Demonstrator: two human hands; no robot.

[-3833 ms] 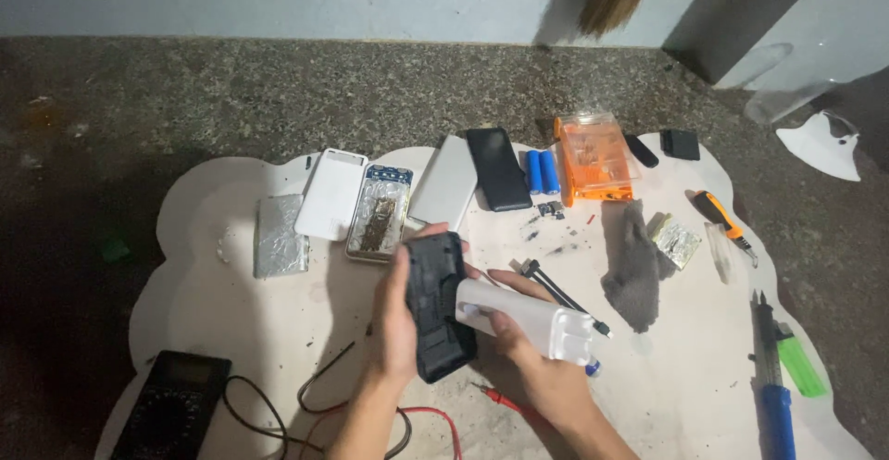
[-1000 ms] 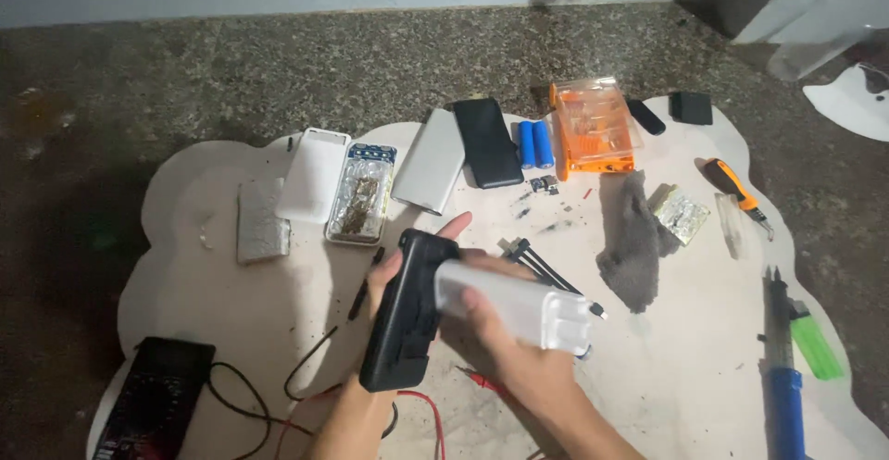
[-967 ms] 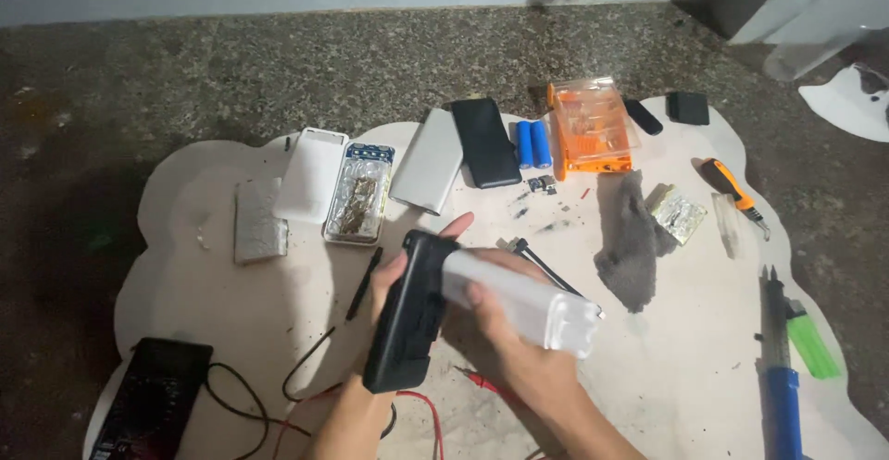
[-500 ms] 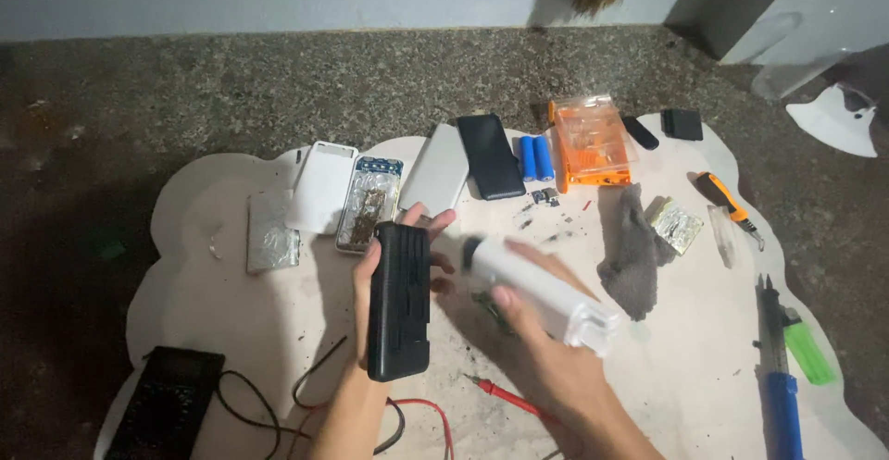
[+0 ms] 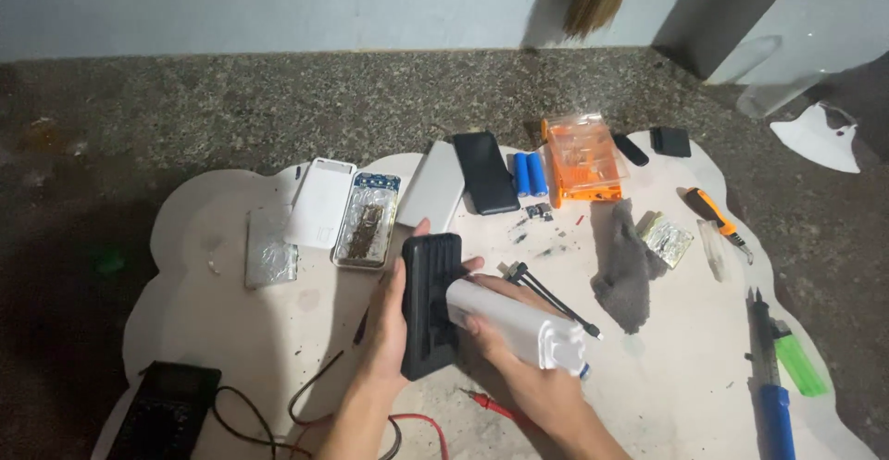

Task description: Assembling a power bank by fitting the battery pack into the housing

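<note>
Head view: in the middle of the frame, the left hand (image 5: 389, 317) wraps its fingers around a black case (image 5: 429, 303), held by its long edges. The right hand (image 5: 519, 367) grips a white plastic block (image 5: 519, 326), pressed against the case. Both look hard, smooth and maybe slippery. A grey cloth (image 5: 630, 270) lies to the right.
</note>
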